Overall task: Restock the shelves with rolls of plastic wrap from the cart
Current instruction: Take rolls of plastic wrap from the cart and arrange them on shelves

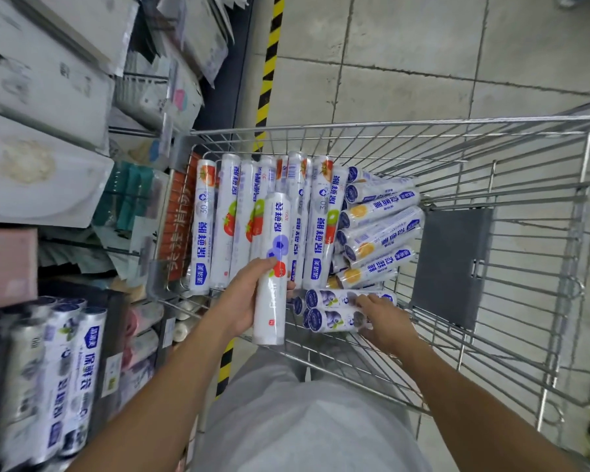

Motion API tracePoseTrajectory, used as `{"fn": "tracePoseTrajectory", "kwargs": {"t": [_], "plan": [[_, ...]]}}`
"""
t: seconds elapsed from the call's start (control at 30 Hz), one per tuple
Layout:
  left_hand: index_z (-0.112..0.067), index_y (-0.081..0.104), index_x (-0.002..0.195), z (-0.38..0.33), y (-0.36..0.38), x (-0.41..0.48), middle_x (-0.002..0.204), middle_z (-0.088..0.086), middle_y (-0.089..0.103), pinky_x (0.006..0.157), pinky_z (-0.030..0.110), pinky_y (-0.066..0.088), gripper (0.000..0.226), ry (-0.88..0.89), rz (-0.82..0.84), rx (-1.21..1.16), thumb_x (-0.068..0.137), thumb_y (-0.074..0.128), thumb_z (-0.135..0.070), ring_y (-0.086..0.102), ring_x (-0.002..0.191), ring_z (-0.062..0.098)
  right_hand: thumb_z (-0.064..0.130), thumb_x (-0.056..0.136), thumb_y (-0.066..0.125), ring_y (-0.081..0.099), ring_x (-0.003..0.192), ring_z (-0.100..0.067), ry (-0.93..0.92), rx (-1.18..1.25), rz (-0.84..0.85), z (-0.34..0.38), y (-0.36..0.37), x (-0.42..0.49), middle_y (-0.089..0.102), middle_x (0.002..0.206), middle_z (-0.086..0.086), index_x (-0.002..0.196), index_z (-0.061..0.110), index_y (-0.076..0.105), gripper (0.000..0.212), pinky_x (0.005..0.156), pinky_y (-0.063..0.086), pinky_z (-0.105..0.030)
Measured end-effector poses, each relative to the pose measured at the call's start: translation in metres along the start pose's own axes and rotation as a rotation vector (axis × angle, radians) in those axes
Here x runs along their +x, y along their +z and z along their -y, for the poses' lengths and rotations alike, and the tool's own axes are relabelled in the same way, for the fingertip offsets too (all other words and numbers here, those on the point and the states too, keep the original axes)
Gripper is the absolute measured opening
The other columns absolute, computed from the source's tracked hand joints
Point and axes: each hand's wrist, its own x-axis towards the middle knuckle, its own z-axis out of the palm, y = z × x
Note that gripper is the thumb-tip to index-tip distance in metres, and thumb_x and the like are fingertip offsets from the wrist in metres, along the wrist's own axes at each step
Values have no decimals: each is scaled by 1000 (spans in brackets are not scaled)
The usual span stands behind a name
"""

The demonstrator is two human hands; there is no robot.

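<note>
One wire cart, two hands, one roll lifted, roughly two dozen rolls inside; exact number hidden by stacking.

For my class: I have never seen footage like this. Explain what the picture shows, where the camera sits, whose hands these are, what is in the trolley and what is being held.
There is no machine here. A person wears one wide-angle camera on the head, so you look forward and down along their own bare arms. That lens bends the straight edges.

The left hand grips one roll of plastic wrap, a white tube lifted above the others. The right hand reaches onto a small pile of blueberry-printed rolls at the near end of the cart; whether it has closed on one cannot be told.

The wire cart holds many more rolls: a row with strawberry prints lying lengthwise, and a heap with orange prints lying crosswise.

On the left stand the shelves, with similar rolls already stocked on a lower shelf.
</note>
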Motion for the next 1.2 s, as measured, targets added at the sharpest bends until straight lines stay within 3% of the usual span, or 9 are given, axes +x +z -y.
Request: {"fn": "tracePoseTrajectory", "kwargs": {"t": [0.2,0.3,0.37,0.43,0.6,0.67,0.77,0.93,1.2], "plan": [[-4,48,134,-4,4,-12,102,21,70,78,44,60,65,56,74,-55,81,74,-31,71,89,33,26,79,82,60,90,-10,-34,614,-260,13,-40,-19,62,102,9,110,28,56,41,79,52,-31],[-8,48,131,-8,7,-20,104,19,71,71,42,60,64,121,105,-50,76,75,-27,72,89,33,23,84,80,55,75,-12,9,955,-345,37,-71,-30,60,100,3,108,27,57,34,68,50,-30],[-7,47,131,-9,6,-26,101,19,71,70,42,60,73,137,124,-66,70,81,-27,72,87,34,31,86,77,57,75,-19,12,1105,-370,53,-88,-37,60,105,-4,111,29,57,32,65,51,-36],[-7,47,133,-10,2,-32,98,20,70,72,44,60,73,145,151,-91,70,80,-27,71,85,35,37,90,71,70,92,-22,22,1248,-355,70,-100,-42,65,115,-8,123,32,57,36,80,60,-44],[-5,50,125,-13,-6,-51,88,18,68,58,37,58,58,233,116,-58,77,73,-29,66,67,29,22,103,50,69,104,-31,-24,1686,-288,119,-120,-52,70,118,-13,128,22,54,25,91,57,-56],[-1,54,121,-12,-11,-59,81,16,68,55,33,56,49,250,72,-39,85,71,-31,65,62,26,26,102,50,67,96,-32,6,1703,-277,128,-124,-55,67,113,-19,128,19,53,27,86,58,-57],[1,58,114,-8,-18,-71,79,16,67,58,35,56,50,324,20,-30,91,67,-42,64,62,25,34,101,49,67,82,-31,17,1644,-218,135,-129,-60,67,104,-22,135,10,50,42,72,58,-46],[-12,62,115,9,-18,-96,85,15,70,57,34,56,49,475,-116,-10,97,50,-56,66,62,21,69,93,48,63,64,-27,-56,1566,-152,141,-136,-72,65,81,-15,112,6,59,67,60,55,-37],[-8,63,106,63,-5,-134,80,17,68,65,38,56,54,603,-323,-162,97,51,-60,65,65,27,67,95,44,59,58,-27,-227,1351,-60,139,-141,-94,62,75,-16,95,8,58,61,58,54,-39]]}}
